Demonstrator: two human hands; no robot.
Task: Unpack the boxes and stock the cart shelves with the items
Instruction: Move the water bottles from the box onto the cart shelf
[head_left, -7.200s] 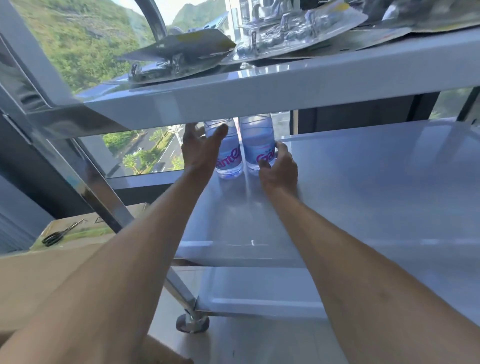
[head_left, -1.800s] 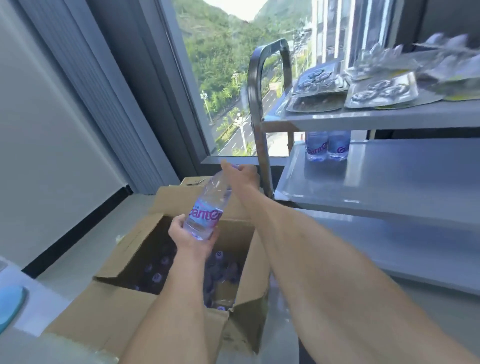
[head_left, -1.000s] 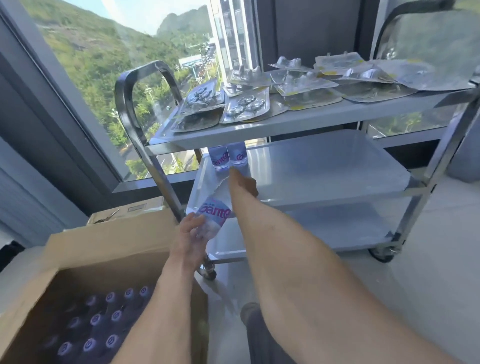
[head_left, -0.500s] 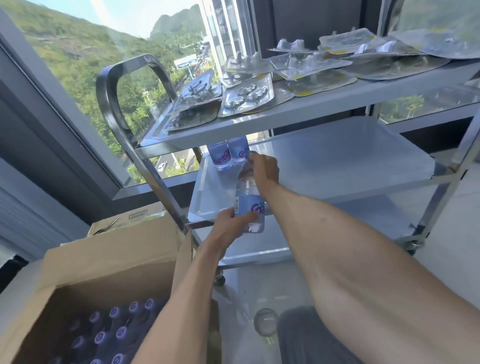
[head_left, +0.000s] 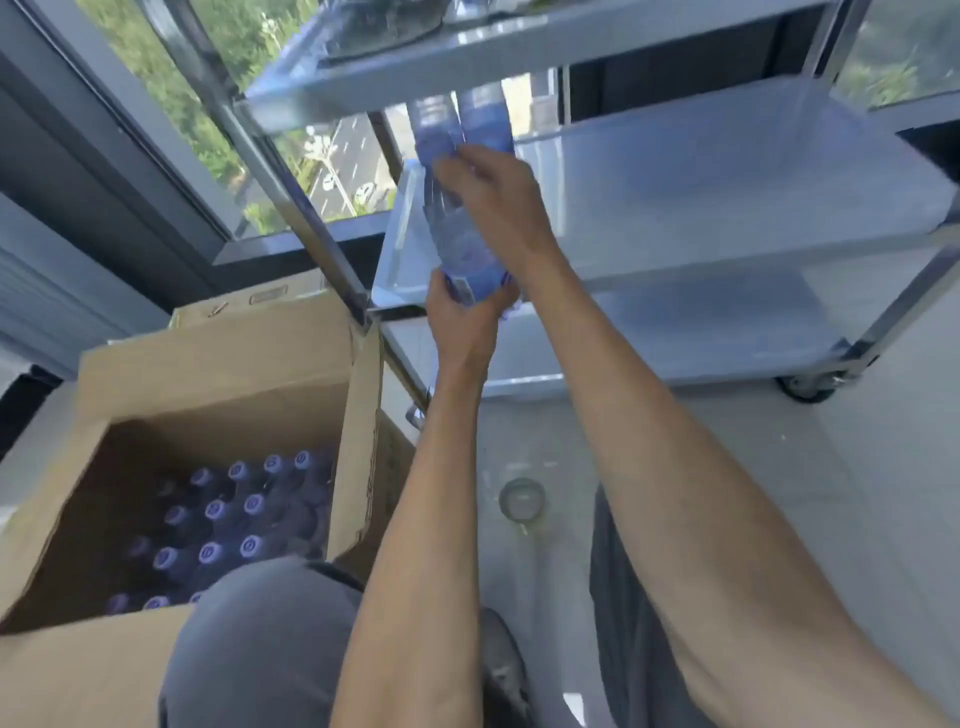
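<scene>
Head cam view: both hands are on one water bottle, held tilted right over the front left corner of the cart's middle shelf. The left hand cups the bottom end, fingers curled round the base. The right hand grips the upper part, fingers wrapped over it near the neck. The frame's pretty blurry, so the cap can't be made out.

Just behind the held one, two bottles stand side by side at the back left of that same shelf, tops hidden by the top shelf. The bottom shelf sits below.

Down left on the floor is an open cardboard box, with loads of purple bottle caps showing inside. The person's knee is in grey, right beside the box.
</scene>
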